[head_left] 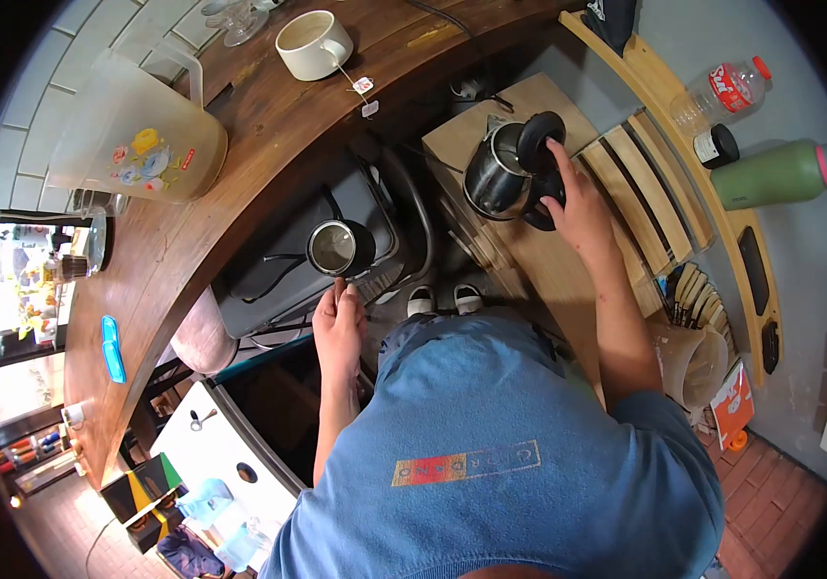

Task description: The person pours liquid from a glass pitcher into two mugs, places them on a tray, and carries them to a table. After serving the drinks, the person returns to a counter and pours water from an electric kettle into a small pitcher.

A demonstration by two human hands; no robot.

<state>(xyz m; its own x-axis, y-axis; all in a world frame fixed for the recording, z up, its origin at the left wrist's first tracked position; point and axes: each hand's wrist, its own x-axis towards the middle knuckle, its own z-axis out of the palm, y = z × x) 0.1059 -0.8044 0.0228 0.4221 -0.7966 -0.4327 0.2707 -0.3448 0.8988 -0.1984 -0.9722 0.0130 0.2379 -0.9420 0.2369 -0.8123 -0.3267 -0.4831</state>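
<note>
Left hand [339, 328]: fingers clenched on handle of one small metal pot [334, 247], held over black stove [307, 253]. Right hand [576, 198]: fingers grasping black handle of one steel kettle [502, 174] on the wooden surface [539, 261]. Also counted: one mug [312, 43], one plastic jug [138, 135], three bottles at right

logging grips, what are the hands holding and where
Left hand holds the small steel pot by its handle; right hand grips the shiny steel kettle by its black handle.
</note>
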